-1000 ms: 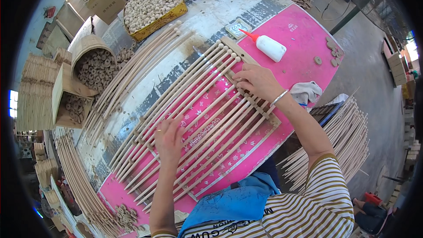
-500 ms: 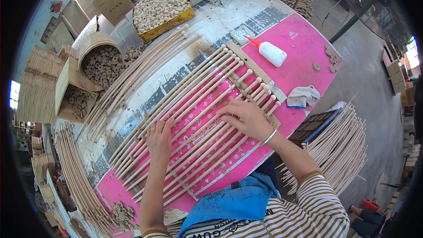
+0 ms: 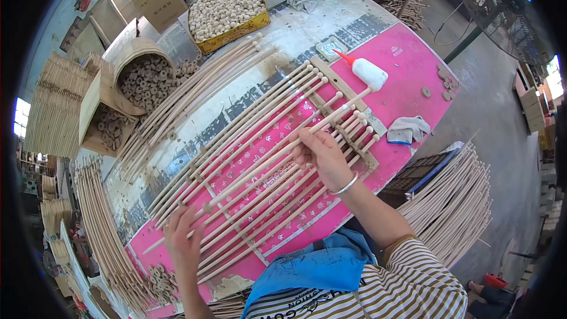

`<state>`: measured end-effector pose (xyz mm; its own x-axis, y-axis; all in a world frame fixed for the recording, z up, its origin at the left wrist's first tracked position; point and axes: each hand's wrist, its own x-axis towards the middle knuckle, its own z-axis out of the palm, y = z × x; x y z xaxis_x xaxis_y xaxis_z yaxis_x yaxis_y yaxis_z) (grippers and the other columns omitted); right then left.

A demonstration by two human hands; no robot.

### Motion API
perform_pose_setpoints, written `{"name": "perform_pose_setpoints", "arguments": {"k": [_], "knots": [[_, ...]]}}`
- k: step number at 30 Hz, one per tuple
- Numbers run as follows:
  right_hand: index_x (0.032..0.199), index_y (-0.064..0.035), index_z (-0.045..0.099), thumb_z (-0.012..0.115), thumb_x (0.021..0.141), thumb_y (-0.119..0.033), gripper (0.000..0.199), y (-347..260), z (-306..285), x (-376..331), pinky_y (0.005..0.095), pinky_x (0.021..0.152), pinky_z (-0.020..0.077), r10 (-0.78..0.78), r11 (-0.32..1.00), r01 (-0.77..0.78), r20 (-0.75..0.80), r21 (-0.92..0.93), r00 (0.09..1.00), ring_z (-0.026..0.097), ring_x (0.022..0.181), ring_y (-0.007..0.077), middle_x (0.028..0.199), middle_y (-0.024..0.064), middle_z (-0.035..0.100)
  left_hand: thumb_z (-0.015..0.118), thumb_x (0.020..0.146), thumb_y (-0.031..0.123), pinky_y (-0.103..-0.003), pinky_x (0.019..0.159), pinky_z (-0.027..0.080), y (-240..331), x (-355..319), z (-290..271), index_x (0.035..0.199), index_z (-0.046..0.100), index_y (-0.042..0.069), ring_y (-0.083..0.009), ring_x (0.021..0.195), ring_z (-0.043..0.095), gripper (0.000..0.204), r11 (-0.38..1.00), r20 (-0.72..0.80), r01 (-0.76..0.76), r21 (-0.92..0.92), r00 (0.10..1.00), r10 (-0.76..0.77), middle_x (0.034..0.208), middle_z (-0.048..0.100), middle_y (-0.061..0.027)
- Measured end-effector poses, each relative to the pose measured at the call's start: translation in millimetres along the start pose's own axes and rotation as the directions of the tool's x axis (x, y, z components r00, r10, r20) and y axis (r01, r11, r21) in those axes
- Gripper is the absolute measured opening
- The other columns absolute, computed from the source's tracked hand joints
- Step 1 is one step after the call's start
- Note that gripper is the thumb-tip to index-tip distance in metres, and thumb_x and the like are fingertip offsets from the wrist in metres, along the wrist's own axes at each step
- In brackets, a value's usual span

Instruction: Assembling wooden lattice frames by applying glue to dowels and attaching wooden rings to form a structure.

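A long wooden stick with a round ball end (image 3: 267, 159) slants across the others, raised over the rack. My right hand (image 3: 322, 156) pinches it around the middle, thumb and fingers closed. A small wooden ring (image 3: 207, 207) sits on its lower part. Beside that ring, my left hand (image 3: 184, 233) lies over the stick's lower end, slightly blurred, fingers apart; whether it touches the stick is unclear. Below, several ball-ended sticks (image 3: 260, 204) lie side by side on a wooden notched rack (image 3: 342, 97), balls toward the upper right.
A white glue bottle with a red nozzle (image 3: 369, 74) lies on the pink table cover (image 3: 407, 53). Beyond are a yellow box of wooden balls (image 3: 236, 31) and tubs of wooden rings (image 3: 144, 80). A glove (image 3: 407, 130) rests at the right edge, near bundled sticks (image 3: 455, 201).
My right hand has lifted one stick from the row, its ball end now nearer the glue bottle. My left hand has moved down and left, toward the stick's lower end.
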<state>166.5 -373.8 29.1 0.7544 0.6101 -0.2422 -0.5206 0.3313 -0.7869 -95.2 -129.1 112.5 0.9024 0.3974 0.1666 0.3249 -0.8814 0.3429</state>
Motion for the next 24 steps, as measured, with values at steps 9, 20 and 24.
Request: {"name": "perform_pose_setpoints", "arguments": {"k": [9,20,24], "knots": [[0.111,-0.0034,0.072,0.056,0.109,-0.032,0.032,27.7,31.0,-16.7,0.0222,0.066,0.0542,0.116,0.991,-0.108,0.115,-0.079,0.986,0.064,0.070,0.0063,0.081,0.0008,0.069,0.067,0.091,0.001,-0.035,0.075,0.051,7.2,-7.9,17.9,0.103,0.072,0.000,-0.0277,0.082,0.068,0.013,0.933,0.083,0.059,-0.355,0.996,-0.031,0.091,0.070,-0.0133],[0.130,-0.0052,0.067,0.063,0.105,-0.024,0.031,45.1,64.8,-38.3,0.0212,0.067,0.0536,0.067,0.976,-0.020,0.210,-0.216,0.975,0.064,0.077,0.0051,0.095,0.0015,0.072,0.067,0.094,0.002,-0.035,0.073,0.052,66.8,24.9,56.0,0.112,0.070,-0.001,-0.0274,0.081,0.067,0.018,0.857,0.046,0.063,-0.512,0.998,-0.046,0.093,0.068,-0.0143],[0.135,-0.0049,0.065,0.071,0.099,-0.016,0.038,67.4,54.8,-40.2,0.0242,0.075,0.0567,0.157,0.981,-0.109,0.322,-0.161,0.934,0.068,0.089,0.0081,0.106,0.0037,0.073,0.068,0.094,0.000,-0.033,0.071,0.051,68.5,21.2,57.9,0.113,0.071,-0.002,-0.0231,0.080,0.066,0.019,0.851,0.056,0.051,-0.523,0.998,-0.025,0.089,0.066,-0.0126]]}}
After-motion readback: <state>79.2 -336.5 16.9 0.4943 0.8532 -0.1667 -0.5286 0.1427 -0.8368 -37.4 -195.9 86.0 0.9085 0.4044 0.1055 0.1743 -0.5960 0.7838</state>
